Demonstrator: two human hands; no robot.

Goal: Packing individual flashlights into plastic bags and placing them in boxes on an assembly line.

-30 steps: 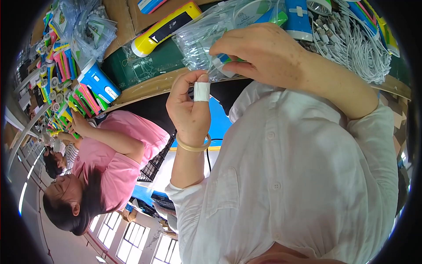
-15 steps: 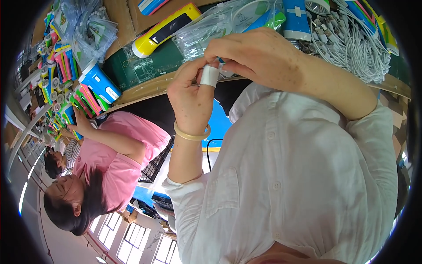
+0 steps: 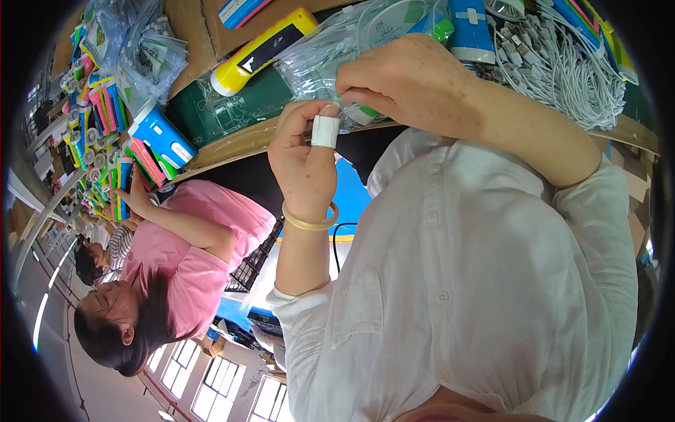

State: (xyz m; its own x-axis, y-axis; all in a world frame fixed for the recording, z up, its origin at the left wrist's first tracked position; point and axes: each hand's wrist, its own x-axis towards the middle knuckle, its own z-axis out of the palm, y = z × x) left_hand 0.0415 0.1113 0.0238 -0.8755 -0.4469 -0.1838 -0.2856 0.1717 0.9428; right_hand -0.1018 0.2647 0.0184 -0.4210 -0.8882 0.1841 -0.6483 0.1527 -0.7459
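Just over the table's near edge, my left hand (image 3: 304,158) is closed, its thumb pressed against the curled fingers. White tape (image 3: 325,131) wraps that thumb, and a pale bangle (image 3: 310,219) circles the wrist. My right hand (image 3: 411,84) is to its right and slightly farther off, fingers bent down and pinched together. A small gap parts the two hands. Whatever either holds is too small or hidden to make out. Clear plastic bags (image 3: 309,76) lie right behind them, with a white cable loop (image 3: 383,24) in one. A yellow flashlight (image 3: 264,53) lies beyond the left hand.
A blue flashlight (image 3: 472,32) stands behind my right hand, beside a heap of white charging cables (image 3: 562,81). At left are a blue-and-white flashlight (image 3: 163,133), a pile of plastic bags (image 3: 137,49) and many colourful flashlights. A co-worker in pink (image 3: 186,246) sits at my left.
My hands were touching at the fingertips and are now apart. The right hand has shifted slightly right, and the left has lowered a little. The co-worker's hand has moved slightly at the flashlights.
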